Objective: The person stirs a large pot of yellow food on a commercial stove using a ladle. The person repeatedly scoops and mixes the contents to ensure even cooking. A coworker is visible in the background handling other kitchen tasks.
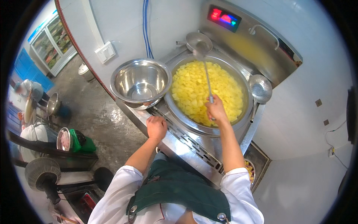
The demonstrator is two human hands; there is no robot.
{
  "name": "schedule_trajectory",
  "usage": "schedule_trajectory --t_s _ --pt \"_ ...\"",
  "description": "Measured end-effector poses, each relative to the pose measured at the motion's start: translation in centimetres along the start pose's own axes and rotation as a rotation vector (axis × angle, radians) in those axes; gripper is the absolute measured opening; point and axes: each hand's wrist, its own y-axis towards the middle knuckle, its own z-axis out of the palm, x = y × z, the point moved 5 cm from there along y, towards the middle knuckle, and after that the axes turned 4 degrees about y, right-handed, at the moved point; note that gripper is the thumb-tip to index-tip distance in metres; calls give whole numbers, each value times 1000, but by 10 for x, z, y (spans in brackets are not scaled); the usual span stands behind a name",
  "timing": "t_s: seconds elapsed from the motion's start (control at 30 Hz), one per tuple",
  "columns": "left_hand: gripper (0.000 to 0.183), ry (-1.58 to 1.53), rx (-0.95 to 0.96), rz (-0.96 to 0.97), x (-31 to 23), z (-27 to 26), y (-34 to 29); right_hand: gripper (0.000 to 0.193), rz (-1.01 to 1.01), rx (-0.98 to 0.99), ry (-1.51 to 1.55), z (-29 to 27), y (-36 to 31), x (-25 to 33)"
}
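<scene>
Apron (179,188); long-handled utensil (207,79) in right grip (216,109).

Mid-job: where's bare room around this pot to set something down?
Bare steel shows between the wide round steel pot and the black-slotted steel strip, left of the right forearm. Crowded: left corner, under the shiny round steel bowl; right side, by the round grey metal ladle; front edge, at the left hand.
</scene>
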Motion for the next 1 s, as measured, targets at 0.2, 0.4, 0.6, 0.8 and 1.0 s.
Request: schedule_trajectory --t_s 0.2,0.4,0.6,0.8,1.0 --pt "6 -33 15 15 -6 -4 5 37 29 -342 -575 -137 -35 5" --pt "9 -36 62 2 -5 -4 6 48 372 -158 -473 -158 -13 -25" --pt "7 -40 3 18 -6 -2 5 34 523 92 -156 -124 13 -45" --pt "6 -33 42 -1 -3 0 4 26 587 277 72 -85 9 -54" --pt "8 -5 20 8 -4 -3 5 25 536 368 347 -54 -9 -69"
